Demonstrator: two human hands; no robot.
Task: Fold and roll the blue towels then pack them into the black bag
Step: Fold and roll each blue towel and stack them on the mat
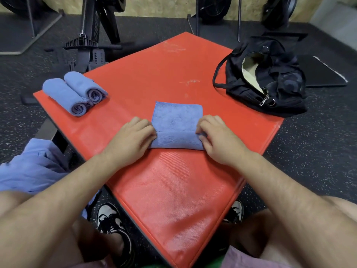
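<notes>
A folded blue towel lies in the middle of the red padded surface, its near end rolled up into a thick tube. My left hand grips the left end of that roll and my right hand grips the right end, fingers curled over it. Two finished towel rolls lie side by side at the left corner. The black bag sits unzipped at the right corner, its pale lining showing.
A heap of loose blue towels lies low at the left, beside the surface. Gym machine frames stand behind on the dark speckled floor. My shoes show below the near edge.
</notes>
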